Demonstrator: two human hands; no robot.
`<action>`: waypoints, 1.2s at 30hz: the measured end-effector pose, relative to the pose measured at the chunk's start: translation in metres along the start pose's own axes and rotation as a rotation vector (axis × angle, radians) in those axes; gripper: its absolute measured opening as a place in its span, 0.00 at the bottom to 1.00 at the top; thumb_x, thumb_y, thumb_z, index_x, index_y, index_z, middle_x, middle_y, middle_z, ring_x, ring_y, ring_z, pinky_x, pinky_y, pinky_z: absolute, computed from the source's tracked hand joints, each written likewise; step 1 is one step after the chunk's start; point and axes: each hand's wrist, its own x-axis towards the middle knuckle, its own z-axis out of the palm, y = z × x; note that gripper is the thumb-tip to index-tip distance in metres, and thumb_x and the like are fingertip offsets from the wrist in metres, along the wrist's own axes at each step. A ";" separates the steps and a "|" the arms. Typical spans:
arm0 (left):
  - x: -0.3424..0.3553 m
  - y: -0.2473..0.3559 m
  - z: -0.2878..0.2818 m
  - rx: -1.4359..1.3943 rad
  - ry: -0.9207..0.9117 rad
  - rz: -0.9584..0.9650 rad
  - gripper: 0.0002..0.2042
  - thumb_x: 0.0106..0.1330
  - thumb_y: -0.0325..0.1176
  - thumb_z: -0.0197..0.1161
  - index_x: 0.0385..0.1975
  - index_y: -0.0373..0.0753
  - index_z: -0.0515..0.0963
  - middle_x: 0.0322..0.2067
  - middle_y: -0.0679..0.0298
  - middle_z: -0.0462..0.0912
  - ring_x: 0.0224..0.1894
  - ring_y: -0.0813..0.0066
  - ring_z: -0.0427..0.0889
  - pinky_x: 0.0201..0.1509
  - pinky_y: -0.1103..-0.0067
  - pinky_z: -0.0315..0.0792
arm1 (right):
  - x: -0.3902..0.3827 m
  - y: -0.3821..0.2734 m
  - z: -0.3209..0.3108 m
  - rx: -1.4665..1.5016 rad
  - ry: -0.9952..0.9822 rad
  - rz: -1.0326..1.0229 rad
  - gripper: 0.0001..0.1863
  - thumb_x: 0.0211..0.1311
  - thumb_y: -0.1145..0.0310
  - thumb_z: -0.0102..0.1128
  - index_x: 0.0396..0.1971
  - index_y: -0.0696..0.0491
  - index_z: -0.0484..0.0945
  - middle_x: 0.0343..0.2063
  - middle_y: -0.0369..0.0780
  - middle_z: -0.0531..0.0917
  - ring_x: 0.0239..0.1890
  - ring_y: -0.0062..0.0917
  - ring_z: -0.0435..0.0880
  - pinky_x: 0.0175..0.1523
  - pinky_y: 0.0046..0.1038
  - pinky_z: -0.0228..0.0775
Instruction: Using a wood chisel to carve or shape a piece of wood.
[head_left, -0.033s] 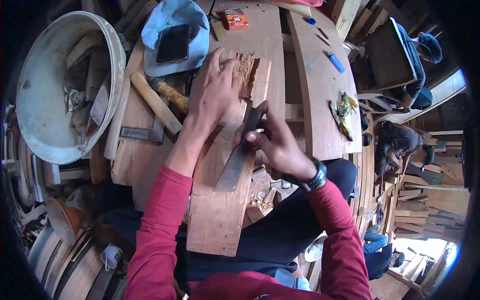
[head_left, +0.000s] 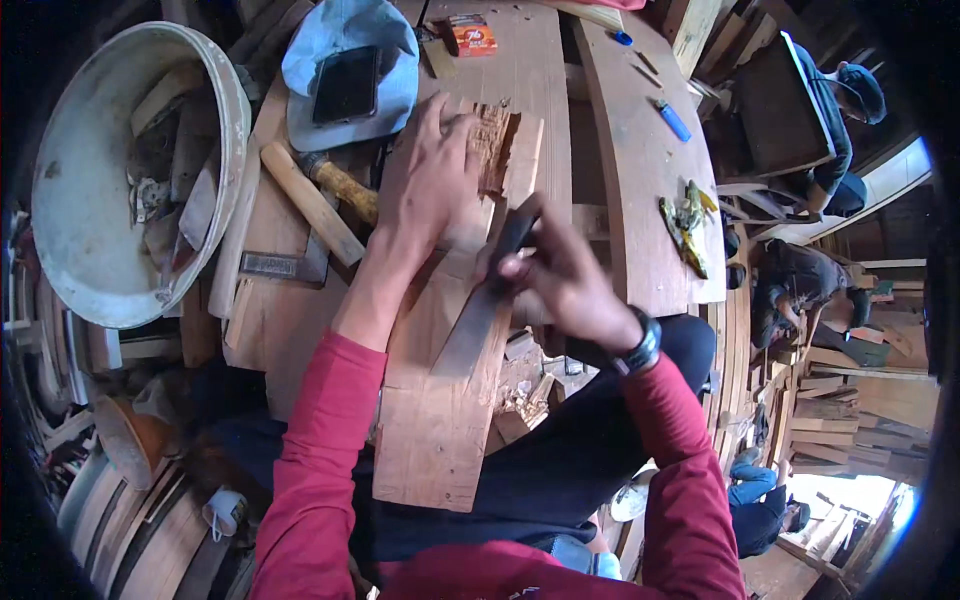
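My left hand (head_left: 432, 190) lies over the left side of a rough, split piece of wood (head_left: 492, 150), its fingers bent around the edge and holding it against the bench. Part of that wood is hidden under the hand. In my right hand (head_left: 575, 290) is a broad, flat-bladed tool (head_left: 468, 335) with a dark upper end gripped by thumb and fingers. Its grey blade slants down to the left, over a light wooden board (head_left: 430, 450) that reaches toward my lap. Whether the blade touches the board I cannot tell.
Left of my hands are a wooden-handled tool (head_left: 345, 190), a square (head_left: 285, 265), and a large tub (head_left: 140, 310) with wood scraps. A cap (head_left: 300, 60) holds a phone (head_left: 346, 85). A blue lighter (head_left: 673, 122) and banana peel (head_left: 688, 235) lie rightward. Other people (head_left: 800, 290) work at far right.
My right hand and the flat-bladed tool have shifted slightly up and to the right. My left hand stays on the split wood.
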 end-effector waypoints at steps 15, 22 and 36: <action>0.000 -0.005 -0.001 -0.043 -0.007 0.022 0.19 0.65 0.31 0.60 0.55 0.33 0.76 0.66 0.41 0.66 0.67 0.44 0.67 0.70 0.62 0.66 | 0.011 0.010 -0.018 0.168 0.047 -0.096 0.19 0.69 0.85 0.51 0.56 0.57 0.63 0.40 0.42 0.82 0.47 0.28 0.84 0.52 0.29 0.78; -0.001 -0.006 -0.004 -0.058 0.038 0.017 0.18 0.65 0.30 0.61 0.56 0.37 0.76 0.65 0.42 0.67 0.66 0.45 0.69 0.69 0.61 0.66 | 0.010 -0.008 -0.009 0.028 0.014 -0.145 0.12 0.72 0.73 0.56 0.46 0.54 0.62 0.40 0.46 0.84 0.42 0.30 0.86 0.46 0.29 0.82; 0.001 -0.002 0.008 -0.084 0.112 0.020 0.15 0.65 0.29 0.61 0.52 0.38 0.78 0.63 0.44 0.69 0.63 0.42 0.71 0.69 0.61 0.66 | 0.000 0.008 0.003 -0.026 -0.121 -0.107 0.15 0.71 0.84 0.48 0.53 0.57 0.62 0.43 0.44 0.82 0.50 0.28 0.83 0.53 0.31 0.78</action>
